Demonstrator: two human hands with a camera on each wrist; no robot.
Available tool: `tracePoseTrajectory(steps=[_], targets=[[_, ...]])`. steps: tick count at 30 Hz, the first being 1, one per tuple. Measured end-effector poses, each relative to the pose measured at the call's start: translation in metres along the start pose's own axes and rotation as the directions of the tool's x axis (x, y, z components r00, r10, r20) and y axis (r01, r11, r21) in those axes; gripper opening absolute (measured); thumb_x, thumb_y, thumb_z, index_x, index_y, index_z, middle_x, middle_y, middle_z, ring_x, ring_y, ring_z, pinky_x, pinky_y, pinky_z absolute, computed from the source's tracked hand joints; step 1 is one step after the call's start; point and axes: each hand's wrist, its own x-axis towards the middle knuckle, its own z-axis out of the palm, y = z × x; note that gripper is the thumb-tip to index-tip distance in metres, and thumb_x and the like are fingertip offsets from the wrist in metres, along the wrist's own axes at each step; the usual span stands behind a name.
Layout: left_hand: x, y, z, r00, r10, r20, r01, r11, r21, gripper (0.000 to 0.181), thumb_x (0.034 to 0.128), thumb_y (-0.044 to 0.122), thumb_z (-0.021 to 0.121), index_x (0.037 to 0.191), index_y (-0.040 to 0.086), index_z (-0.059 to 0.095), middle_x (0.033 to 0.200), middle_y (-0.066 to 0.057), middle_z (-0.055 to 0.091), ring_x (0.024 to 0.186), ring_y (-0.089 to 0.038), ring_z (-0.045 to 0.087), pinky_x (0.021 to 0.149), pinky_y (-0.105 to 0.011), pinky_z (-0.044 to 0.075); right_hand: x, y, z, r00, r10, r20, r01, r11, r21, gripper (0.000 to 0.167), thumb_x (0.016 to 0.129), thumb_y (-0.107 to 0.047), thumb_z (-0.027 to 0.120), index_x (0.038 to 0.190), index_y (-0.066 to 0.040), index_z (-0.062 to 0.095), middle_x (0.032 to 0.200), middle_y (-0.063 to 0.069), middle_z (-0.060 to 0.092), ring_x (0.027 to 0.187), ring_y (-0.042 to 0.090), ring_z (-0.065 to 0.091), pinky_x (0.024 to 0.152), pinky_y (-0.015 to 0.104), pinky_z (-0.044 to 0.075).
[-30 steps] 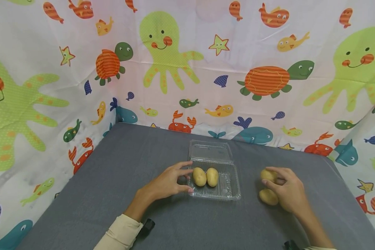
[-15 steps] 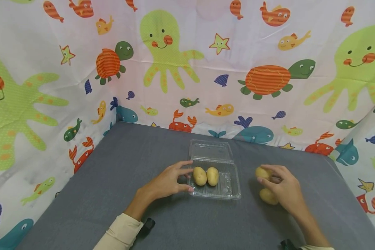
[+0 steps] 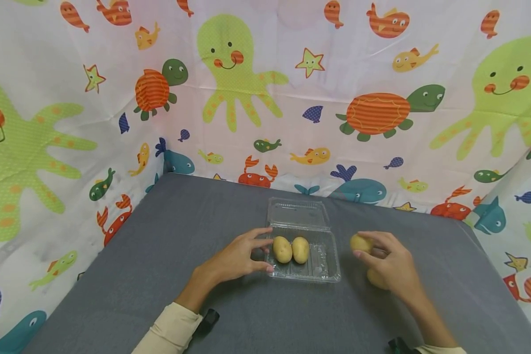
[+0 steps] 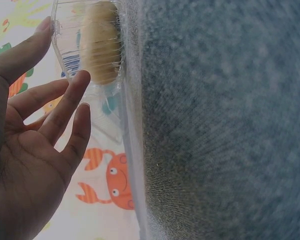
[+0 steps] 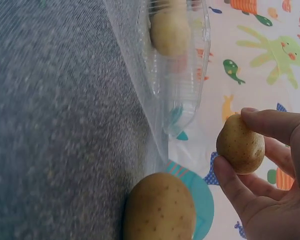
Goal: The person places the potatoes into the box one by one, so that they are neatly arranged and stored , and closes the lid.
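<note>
My right hand (image 3: pixel 394 268) pinches a potato (image 5: pixel 241 145) between thumb and fingertips, held above the table to the right of a clear plastic box. Partly behind that hand, another potato (image 5: pixel 160 210) lies on the cloth. The box (image 3: pixel 325 260) stands with its hinged lid (image 3: pixel 297 214) folded back; two potatoes (image 3: pixel 282 250) sit side by side in its left half. At the box's left wall, my left hand (image 3: pixel 236 255) has its fingers spread and fairly straight. In the left wrist view its thumb and a fingertip touch or nearly touch the clear wall.
Grey cloth (image 3: pixel 168 275) covers the table. Behind it and along both sides hangs a white curtain (image 3: pixel 265 118) printed with sea animals. Dark straps (image 3: pixel 208 322) are worn at both wrists.
My right hand has lifted a potato and moved left toward the box, leaving the other potato on the cloth. The left hand and the box have stayed in place.
</note>
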Motion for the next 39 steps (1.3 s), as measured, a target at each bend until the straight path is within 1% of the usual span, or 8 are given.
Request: tracePoseTrajectory(steps=[7, 9, 14, 20, 23, 28, 31, 39], targets=[[0.000, 0.001, 0.001, 1.000, -0.004, -0.001, 0.004, 1.000, -0.020, 0.076, 0.0916, 0.032, 0.086, 0.156, 0.009, 0.053, 0.166, -0.008, 0.042, 0.128, -0.019, 0.064, 0.108, -0.052, 0.049, 0.001, -0.008, 0.007, 1.000, -0.009, 0.012, 0.009, 1.000, 0.025, 0.044, 0.088, -0.016, 0.090, 0.128, -0.010, 0.076, 0.126, 0.012, 0.067, 0.105, -0.001, 0.064, 0.085, 0.010, 0.053], [0.000, 0.000, 0.001, 1.000, -0.003, -0.004, 0.003, 1.000, -0.024, 0.078, 0.0916, 0.032, 0.086, 0.157, 0.008, 0.052, 0.165, -0.009, 0.044, 0.128, -0.020, 0.064, 0.107, -0.052, 0.050, 0.002, -0.010, 0.010, 1.000, -0.017, 0.011, 0.017, 0.999, 0.035, 0.044, 0.087, -0.015, 0.090, 0.128, -0.010, 0.076, 0.127, 0.011, 0.067, 0.105, -0.002, 0.064, 0.086, 0.011, 0.054], [0.000, -0.001, 0.000, 1.000, -0.002, -0.006, 0.002, 1.000, -0.020, 0.079, 0.0916, 0.034, 0.086, 0.157, 0.008, 0.052, 0.165, -0.008, 0.045, 0.128, -0.019, 0.064, 0.104, -0.050, 0.051, 0.003, -0.012, 0.016, 0.998, -0.055, 0.015, 0.053, 0.996, 0.069, 0.042, 0.088, -0.011, 0.089, 0.128, -0.009, 0.075, 0.125, 0.010, 0.067, 0.106, -0.008, 0.063, 0.088, 0.013, 0.055], [0.000, -0.001, 0.000, 1.000, 0.001, -0.003, -0.001, 1.000, -0.003, 0.078, 0.0921, 0.036, 0.086, 0.157, 0.008, 0.052, 0.165, -0.008, 0.044, 0.127, -0.017, 0.064, 0.101, -0.047, 0.052, 0.004, -0.014, 0.022, 0.993, -0.116, 0.027, 0.113, 0.988, 0.101, 0.043, 0.088, -0.007, 0.088, 0.128, -0.006, 0.074, 0.125, 0.008, 0.065, 0.108, -0.006, 0.064, 0.090, 0.014, 0.055], [0.000, -0.001, 0.000, 1.000, 0.005, -0.003, -0.005, 1.000, -0.005, 0.078, 0.0922, 0.034, 0.086, 0.157, 0.007, 0.052, 0.165, -0.008, 0.044, 0.127, -0.018, 0.065, 0.100, -0.047, 0.053, 0.004, -0.016, 0.025, 0.991, -0.129, 0.032, 0.124, 0.986, 0.115, 0.043, 0.087, -0.006, 0.088, 0.128, -0.006, 0.074, 0.125, 0.008, 0.065, 0.108, -0.005, 0.064, 0.090, 0.015, 0.055], [0.000, -0.001, 0.001, 1.000, 0.006, -0.001, -0.006, 1.000, -0.012, 0.077, 0.0922, 0.034, 0.086, 0.157, 0.008, 0.052, 0.166, -0.008, 0.043, 0.127, -0.017, 0.065, 0.102, -0.048, 0.052, 0.004, -0.017, 0.030, 0.991, -0.125, 0.039, 0.118, 0.982, 0.147, 0.044, 0.086, -0.004, 0.088, 0.127, -0.005, 0.074, 0.125, 0.007, 0.065, 0.108, -0.005, 0.065, 0.090, 0.016, 0.056], [0.000, -0.002, 0.001, 1.000, 0.008, 0.000, -0.008, 1.000, -0.010, 0.078, 0.0924, 0.035, 0.085, 0.157, 0.007, 0.052, 0.165, -0.009, 0.044, 0.127, -0.017, 0.065, 0.102, -0.048, 0.052, 0.004, -0.017, 0.032, 0.991, -0.123, 0.044, 0.116, 0.984, 0.136, 0.043, 0.087, -0.006, 0.089, 0.127, -0.007, 0.074, 0.124, 0.006, 0.065, 0.107, -0.003, 0.066, 0.089, 0.017, 0.056], [0.000, -0.002, 0.000, 1.000, -0.001, 0.001, 0.001, 1.000, -0.027, 0.082, 0.0924, 0.034, 0.085, 0.160, 0.008, 0.047, 0.162, -0.010, 0.048, 0.128, -0.020, 0.065, 0.100, -0.048, 0.053, 0.003, -0.020, 0.035, 0.990, -0.123, 0.061, 0.121, 0.992, 0.037, 0.040, 0.087, -0.019, 0.090, 0.125, -0.015, 0.077, 0.123, 0.002, 0.068, 0.106, 0.002, 0.064, 0.089, 0.022, 0.059]])
